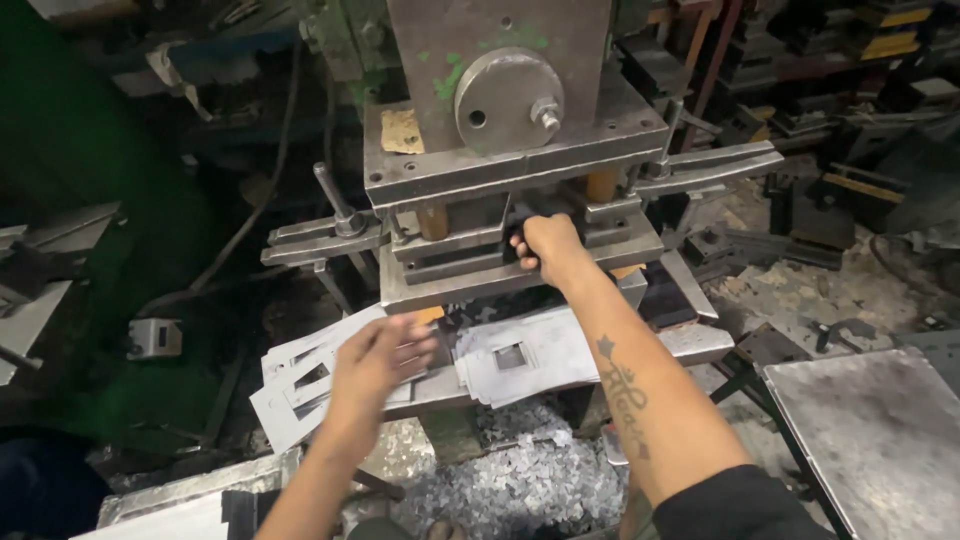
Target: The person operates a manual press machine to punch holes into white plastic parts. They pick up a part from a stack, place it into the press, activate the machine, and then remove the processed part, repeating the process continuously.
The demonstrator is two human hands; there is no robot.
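Grey steel press flecked green; pale silvery sheets; black sleeve; dark tattoo.

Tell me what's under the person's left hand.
The left hand lies over a stack of punched metal sheets with square cutouts. Whatever sits directly beneath the palm is covered.

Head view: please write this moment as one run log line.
right hand: inside press opening | left hand: on punched sheets | scrap: below
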